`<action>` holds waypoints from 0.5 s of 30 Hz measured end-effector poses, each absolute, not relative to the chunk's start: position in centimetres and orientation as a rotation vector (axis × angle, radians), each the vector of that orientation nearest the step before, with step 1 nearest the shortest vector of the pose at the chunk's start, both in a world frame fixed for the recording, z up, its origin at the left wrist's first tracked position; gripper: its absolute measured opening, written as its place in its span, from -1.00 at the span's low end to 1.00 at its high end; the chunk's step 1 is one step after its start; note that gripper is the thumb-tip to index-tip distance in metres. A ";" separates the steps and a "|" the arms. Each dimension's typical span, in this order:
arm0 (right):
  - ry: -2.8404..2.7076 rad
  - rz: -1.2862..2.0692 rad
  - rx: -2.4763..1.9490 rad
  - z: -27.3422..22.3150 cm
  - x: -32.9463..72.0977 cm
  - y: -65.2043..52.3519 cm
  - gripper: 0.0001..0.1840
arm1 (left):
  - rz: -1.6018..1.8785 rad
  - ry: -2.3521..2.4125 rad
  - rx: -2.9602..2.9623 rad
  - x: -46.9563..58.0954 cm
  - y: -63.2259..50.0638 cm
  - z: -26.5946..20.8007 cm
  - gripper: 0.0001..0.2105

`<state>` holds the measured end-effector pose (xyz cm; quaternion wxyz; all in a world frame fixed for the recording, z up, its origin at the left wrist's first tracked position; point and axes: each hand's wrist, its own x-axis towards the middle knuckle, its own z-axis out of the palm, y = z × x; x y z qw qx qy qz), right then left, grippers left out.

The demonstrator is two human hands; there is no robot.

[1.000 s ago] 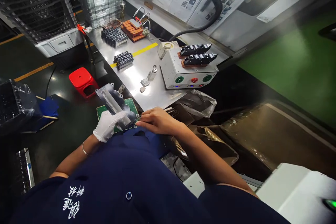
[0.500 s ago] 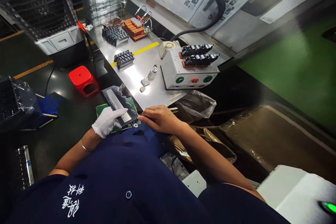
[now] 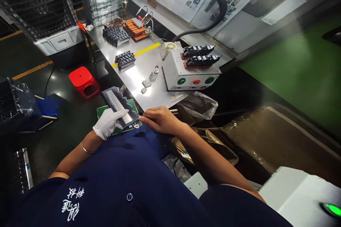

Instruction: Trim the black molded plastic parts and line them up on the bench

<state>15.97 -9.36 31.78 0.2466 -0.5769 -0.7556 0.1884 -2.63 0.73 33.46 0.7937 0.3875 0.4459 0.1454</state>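
Watching from afar, I can read just one piece of text: the white characters [image 3: 76, 192] on the shirt [image 3: 106, 188], nearer the body than the left grip [image 3: 110, 122]. The smaller pair looks to me like 科技; the larger ones beside it I can't make out surely. Well beyond the right grip [image 3: 161, 118], the print on the sheets [image 3: 183, 5] and the displays [image 3: 194, 87] on the box [image 3: 189, 74] are too small for me.

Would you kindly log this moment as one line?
left hand: gloved, holding gray part; right hand: bare, at part's corner; green mat: beneath
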 end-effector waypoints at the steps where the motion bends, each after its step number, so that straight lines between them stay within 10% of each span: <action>1: -2.036 0.511 -1.573 31.6 15.9 -9.4 -0.50 | 0.331 0.969 0.834 -2.6 0.7 33.4 -0.69; 15: -1.147 0.979 -2.573 14.0 24.1 -8.7 -0.65 | 0.620 1.005 0.414 -1.1 1.8 30.3 -0.74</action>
